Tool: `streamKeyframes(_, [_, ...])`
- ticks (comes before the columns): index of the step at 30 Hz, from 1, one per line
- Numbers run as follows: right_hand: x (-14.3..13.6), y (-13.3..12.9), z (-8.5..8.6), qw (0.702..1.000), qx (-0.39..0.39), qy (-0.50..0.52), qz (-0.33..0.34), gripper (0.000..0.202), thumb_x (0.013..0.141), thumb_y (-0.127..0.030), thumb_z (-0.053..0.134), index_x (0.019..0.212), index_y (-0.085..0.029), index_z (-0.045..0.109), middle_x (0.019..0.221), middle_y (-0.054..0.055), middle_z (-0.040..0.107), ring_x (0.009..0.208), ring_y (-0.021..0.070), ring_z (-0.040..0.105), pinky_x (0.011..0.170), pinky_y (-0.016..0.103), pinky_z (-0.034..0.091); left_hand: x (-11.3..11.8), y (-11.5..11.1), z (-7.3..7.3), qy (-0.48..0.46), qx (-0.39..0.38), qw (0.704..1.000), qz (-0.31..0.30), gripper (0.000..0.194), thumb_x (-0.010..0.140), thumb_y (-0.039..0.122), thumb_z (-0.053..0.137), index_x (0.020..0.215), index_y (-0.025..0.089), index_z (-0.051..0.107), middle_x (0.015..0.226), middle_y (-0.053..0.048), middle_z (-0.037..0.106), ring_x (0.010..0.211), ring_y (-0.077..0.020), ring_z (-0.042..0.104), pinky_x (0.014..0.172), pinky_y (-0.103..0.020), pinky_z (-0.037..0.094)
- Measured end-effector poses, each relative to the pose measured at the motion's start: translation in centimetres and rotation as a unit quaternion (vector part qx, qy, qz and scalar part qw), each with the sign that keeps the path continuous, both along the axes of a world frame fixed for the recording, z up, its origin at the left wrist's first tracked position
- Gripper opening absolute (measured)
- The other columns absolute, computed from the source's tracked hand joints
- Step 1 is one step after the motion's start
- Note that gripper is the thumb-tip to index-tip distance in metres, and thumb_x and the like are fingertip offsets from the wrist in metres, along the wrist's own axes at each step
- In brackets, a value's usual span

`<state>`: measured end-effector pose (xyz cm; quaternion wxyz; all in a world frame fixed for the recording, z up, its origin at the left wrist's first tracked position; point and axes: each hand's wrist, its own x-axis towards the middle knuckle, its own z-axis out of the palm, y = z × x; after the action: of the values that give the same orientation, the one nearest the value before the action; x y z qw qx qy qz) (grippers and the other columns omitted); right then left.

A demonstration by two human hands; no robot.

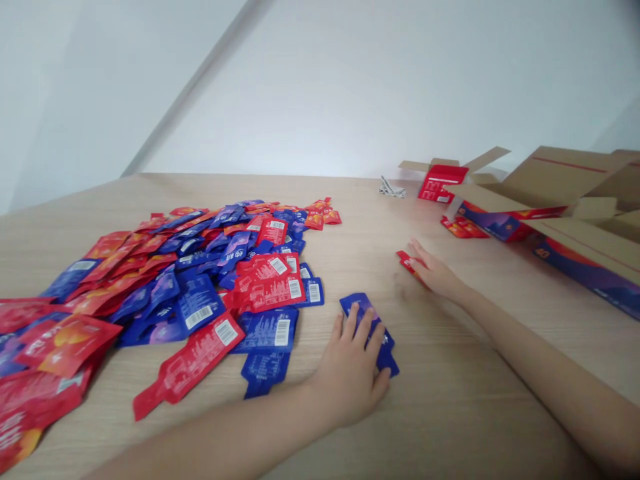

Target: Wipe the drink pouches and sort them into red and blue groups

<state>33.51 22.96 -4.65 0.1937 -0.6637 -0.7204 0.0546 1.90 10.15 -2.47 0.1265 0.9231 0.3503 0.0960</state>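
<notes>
My left hand (354, 363) lies palm down with its fingers spread over a blue sachet (357, 303) on the table. The sachet's ends show past the fingertips and thumb. Farther right, my right hand (434, 268) is closed on a red sachet (407, 259), tilted on its edge and partly covered by the fingers. To the left spreads a heap of red and blue sachets (235, 253), many with white barcode labels upward. At its near edge lie a red spouted sachet (195, 360) and a blue sachet (265, 370).
Open cardboard boxes (565, 247) with blue-purple sides stand at the right. A small red box (443, 183) with raised flaps is behind them, and red sachets (464, 228) lie in front. A crumpled printed paper (391, 189) sits near the white wall (350, 87).
</notes>
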Motion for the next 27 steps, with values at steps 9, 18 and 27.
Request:
streamKeyframes(9, [1.0, 1.7, -2.0, 0.998, 0.011, -0.061, -0.031, 0.061, 0.089, -0.020, 0.032, 0.147, -0.006, 0.039, 0.157, 0.012, 0.035, 0.146, 0.0186, 0.029, 0.121, 0.036, 0.022, -0.1, 0.2, 0.2, 0.012, 0.000, 1.000, 0.005, 0.063, 0.096, 0.049, 0.041, 0.152, 0.020, 0.036, 0.162, -0.012, 0.021, 0.150, -0.0368, 0.007, 0.119, -0.059, 0.015])
streamKeyframes(18, [6.7, 11.0, -0.8, 0.979, 0.032, -0.074, -0.185, 0.044, 0.089, -0.022, 0.039, 0.121, -0.015, 0.067, 0.139, 0.015, 0.053, 0.130, 0.0303, 0.045, 0.111, 0.048, 0.034, -0.2, 0.6, 0.6, 0.030, -0.041, 0.999, -0.003, 0.065, 0.094, 0.041, 0.047, 0.154, 0.023, 0.033, 0.163, -0.009, 0.018, 0.149, -0.0376, 0.005, 0.118, -0.061, 0.014])
streamKeyframes(27, [9.8, 16.0, -1.6, 0.954, 0.036, -0.073, -0.289, 0.041, 0.090, -0.027, 0.041, 0.119, -0.017, 0.068, 0.139, 0.016, 0.050, 0.127, 0.0377, 0.039, 0.103, 0.059, 0.032, 0.1, 1.6, -0.7, 0.086, -0.051, 0.995, -0.012, 0.083, 0.081, 0.032, 0.063, 0.155, 0.024, 0.028, 0.161, -0.011, 0.017, 0.147, -0.0442, 0.008, 0.113, -0.067, 0.021])
